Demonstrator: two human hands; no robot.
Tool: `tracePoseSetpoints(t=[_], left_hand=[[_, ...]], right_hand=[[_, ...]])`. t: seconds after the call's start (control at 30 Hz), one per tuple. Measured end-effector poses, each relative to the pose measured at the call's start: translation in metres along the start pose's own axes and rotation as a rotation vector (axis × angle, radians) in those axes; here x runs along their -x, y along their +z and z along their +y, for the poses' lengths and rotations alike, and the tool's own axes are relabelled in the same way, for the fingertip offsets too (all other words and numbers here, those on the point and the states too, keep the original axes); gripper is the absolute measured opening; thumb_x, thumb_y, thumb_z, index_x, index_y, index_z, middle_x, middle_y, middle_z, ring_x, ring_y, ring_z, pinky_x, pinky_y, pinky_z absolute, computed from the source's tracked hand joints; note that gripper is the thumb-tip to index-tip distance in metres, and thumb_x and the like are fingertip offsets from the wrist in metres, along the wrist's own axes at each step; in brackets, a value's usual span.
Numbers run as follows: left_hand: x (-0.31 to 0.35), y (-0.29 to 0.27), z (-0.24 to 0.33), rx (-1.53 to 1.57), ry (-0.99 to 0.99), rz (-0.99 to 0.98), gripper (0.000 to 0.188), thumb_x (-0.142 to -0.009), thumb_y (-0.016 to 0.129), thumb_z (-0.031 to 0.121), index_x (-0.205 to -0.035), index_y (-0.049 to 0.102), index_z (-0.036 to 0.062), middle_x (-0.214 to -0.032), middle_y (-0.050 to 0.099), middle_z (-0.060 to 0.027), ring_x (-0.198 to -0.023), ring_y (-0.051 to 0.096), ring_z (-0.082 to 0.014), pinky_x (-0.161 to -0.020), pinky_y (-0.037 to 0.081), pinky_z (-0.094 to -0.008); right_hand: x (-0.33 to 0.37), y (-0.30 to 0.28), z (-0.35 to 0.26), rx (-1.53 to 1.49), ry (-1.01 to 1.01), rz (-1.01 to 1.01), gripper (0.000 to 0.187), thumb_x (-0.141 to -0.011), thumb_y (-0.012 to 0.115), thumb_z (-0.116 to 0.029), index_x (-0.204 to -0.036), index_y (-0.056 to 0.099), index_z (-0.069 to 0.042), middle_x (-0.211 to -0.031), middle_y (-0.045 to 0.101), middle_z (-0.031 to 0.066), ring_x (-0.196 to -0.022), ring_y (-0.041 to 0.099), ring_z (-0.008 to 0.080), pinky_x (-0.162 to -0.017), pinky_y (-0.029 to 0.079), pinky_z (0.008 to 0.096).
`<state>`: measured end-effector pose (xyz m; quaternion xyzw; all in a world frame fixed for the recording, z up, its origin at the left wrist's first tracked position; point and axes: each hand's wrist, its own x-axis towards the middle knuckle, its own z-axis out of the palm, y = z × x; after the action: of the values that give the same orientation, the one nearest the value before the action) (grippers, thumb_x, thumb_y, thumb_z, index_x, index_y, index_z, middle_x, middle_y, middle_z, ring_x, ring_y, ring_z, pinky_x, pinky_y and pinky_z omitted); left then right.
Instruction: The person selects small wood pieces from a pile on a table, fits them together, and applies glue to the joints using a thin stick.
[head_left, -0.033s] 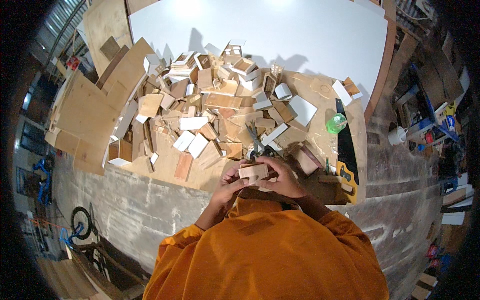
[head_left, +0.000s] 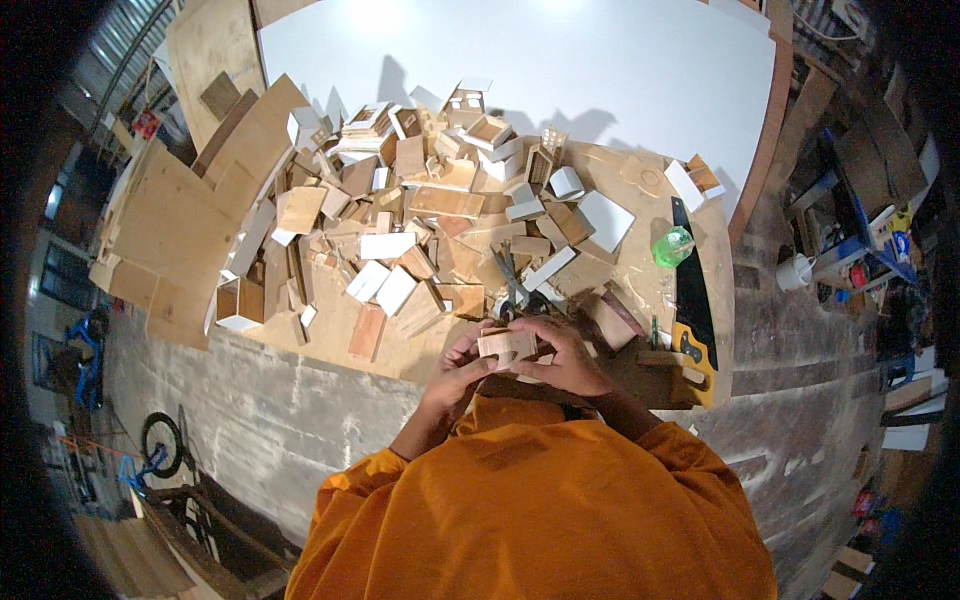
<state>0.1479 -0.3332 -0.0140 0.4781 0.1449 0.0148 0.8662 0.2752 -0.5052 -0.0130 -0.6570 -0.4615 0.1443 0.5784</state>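
Observation:
Close in front of my body, at the near edge of the worktable (head_left: 630, 180), both hands hold a small pale wooden piece (head_left: 507, 345) with a notch in its lower edge. My left hand (head_left: 458, 372) closes on its left side, thumb along the bottom. Fingers of my right hand (head_left: 568, 360) wrap round the right side and top. Part of the piece is hidden by the fingers. Just beyond my hands lies a dark tool like scissors (head_left: 512, 272). A brown wooden block (head_left: 617, 315) sits to the right of my right hand.
Wood offcuts and small boxes (head_left: 447, 203) pile across the table. To the right lie a handsaw (head_left: 694, 290) with a yellow handle and a green translucent container (head_left: 672, 246). A large white panel (head_left: 560, 70) stretches behind; plywood sheets (head_left: 190, 230) lean left. A bicycle (head_left: 160, 450) stands lower left.

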Motion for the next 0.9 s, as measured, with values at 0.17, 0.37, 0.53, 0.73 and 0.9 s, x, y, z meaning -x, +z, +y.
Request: tracePoseSetpoints(t=[0.17,0.37,0.53,0.73,0.9], left_hand=[[0.001,-0.008,-0.007,0.187,-0.106,0.059,0.044,-0.084,0.064,0.003,-0.126,0.053,0.0043,-0.117,0.061,-0.0082,-0.105,0.059,-0.0203,-0.091,0.048,-0.0336],[-0.001,-0.016,-0.016,0.229,-0.083,0.056,0.038,-0.085,0.064,0.004,-0.122,0.056,0.0033,-0.111,0.064,-0.0080,-0.100,0.062,-0.0189,-0.087,0.050,-0.0327],[0.000,-0.015,-0.016,0.230,-0.108,0.100,0.038,-0.085,0.064,0.004,-0.123,0.056,0.0035,-0.109,0.065,-0.0076,-0.098,0.062,-0.0179,-0.087,0.049,-0.0316],[-0.002,-0.011,-0.014,0.109,-0.082,0.114,0.042,-0.086,0.061,0.003,-0.127,0.052,0.0022,-0.116,0.061,-0.0090,-0.100,0.062,-0.0196,-0.088,0.049,-0.0315],[-0.001,0.003,-0.010,-0.803,0.440,0.288,0.060,-0.084,0.066,0.020,-0.136,0.042,0.0010,-0.127,0.054,-0.0118,-0.113,0.054,-0.0211,-0.094,0.045,-0.0335]], right_hand=[[0.000,-0.003,-0.003,0.097,0.033,-0.051,0.054,-0.073,0.079,-0.019,-0.118,0.055,0.000,-0.111,0.061,0.0175,-0.098,0.063,0.0286,-0.082,0.051,0.0355],[0.000,-0.001,-0.005,0.253,0.033,-0.026,0.058,-0.070,0.080,-0.029,-0.116,0.057,-0.003,-0.108,0.060,0.0153,-0.098,0.060,0.0312,-0.083,0.048,0.0376],[-0.001,-0.001,-0.003,0.382,-0.051,-0.040,0.058,-0.071,0.079,-0.033,-0.115,0.058,-0.001,-0.110,0.057,0.0170,-0.097,0.059,0.0321,-0.083,0.048,0.0382],[0.003,0.006,0.013,0.405,0.110,0.038,0.060,-0.069,0.081,-0.032,-0.113,0.059,0.003,-0.104,0.056,0.0164,-0.095,0.058,0.0309,-0.079,0.048,0.0381],[-0.001,-0.004,-0.010,0.396,0.070,0.090,0.060,-0.068,0.082,-0.030,-0.113,0.059,0.003,-0.106,0.056,0.0165,-0.097,0.057,0.0303,-0.081,0.048,0.0380]])
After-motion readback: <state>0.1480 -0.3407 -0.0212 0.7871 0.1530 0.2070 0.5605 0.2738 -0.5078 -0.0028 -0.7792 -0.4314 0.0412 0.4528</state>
